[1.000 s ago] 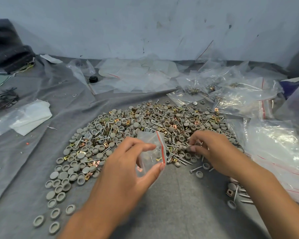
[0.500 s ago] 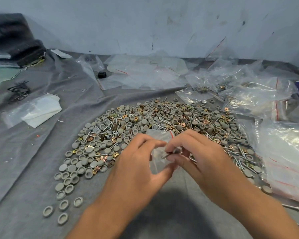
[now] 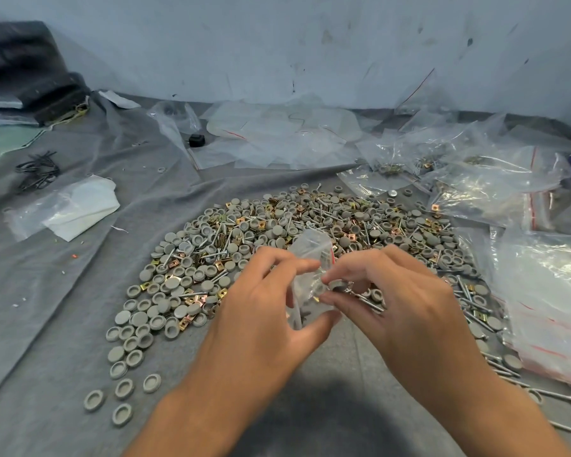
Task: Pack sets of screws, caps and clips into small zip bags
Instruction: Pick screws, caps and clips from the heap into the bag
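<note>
Hands meet over a grey cloth-covered tabletop (image 3: 63,318) strewn with hardware. The left hand (image 3: 261,311) pinches a small clear zip bag (image 3: 305,258) between thumb and curled fingers (image 3: 290,263), holding it upright above the near edge of the pile, its red-striped mouth at the top. The right hand (image 3: 396,301) pinches a grey cap (image 3: 338,285) and a screw (image 3: 365,300) between thumb and forefinger, pressed against the bag's right side. Behind both hands spreads a broad heap of grey caps, brass-coloured clips and screws (image 3: 277,225), with loose caps (image 3: 122,387) trailing toward the lower left. Larger plastic bags (image 3: 495,179) holding more hardware lie at right; flat empty bags (image 3: 277,136) sit at the back near the wall. A folded white sheet in plastic (image 3: 76,209) rests at left.
</note>
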`<state>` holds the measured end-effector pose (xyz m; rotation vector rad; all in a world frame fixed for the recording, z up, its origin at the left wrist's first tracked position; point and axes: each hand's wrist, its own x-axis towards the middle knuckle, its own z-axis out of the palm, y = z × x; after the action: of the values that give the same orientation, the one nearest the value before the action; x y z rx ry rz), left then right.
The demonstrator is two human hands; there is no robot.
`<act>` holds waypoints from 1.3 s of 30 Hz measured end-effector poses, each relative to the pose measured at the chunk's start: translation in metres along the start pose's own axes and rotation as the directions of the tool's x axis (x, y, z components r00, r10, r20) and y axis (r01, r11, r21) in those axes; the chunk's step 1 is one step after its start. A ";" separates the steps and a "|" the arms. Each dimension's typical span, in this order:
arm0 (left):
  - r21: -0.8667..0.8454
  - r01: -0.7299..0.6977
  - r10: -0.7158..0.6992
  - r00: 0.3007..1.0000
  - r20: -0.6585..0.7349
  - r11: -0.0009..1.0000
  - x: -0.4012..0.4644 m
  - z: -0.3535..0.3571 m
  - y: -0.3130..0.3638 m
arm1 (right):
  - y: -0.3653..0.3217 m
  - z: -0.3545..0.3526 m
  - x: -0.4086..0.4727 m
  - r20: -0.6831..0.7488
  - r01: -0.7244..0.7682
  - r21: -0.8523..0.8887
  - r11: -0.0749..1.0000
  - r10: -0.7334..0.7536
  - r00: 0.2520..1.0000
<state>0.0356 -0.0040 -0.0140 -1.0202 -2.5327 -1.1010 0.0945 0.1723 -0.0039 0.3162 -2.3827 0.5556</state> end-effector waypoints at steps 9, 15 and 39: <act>-0.025 0.010 -0.011 1.000 -0.022 1.000 0.002 0.001 -0.001 | 0.011 0.000 0.005 -0.071 -0.029 0.045 0.999 0.032 0.997; -0.471 0.200 -0.221 0.975 0.011 0.859 0.007 -0.030 -0.009 | 0.070 -0.023 -0.002 0.288 -0.491 -0.234 0.839 0.542 0.790; -0.025 0.161 -0.161 0.987 -0.003 0.987 0.003 -0.013 -0.015 | 0.077 -0.009 -0.019 0.526 -0.297 -0.389 0.872 0.475 0.705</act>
<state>0.0223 -0.0188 -0.0114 -0.8291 -2.6426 -1.1769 0.0858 0.2459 -0.0345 -0.1905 -3.1564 0.3130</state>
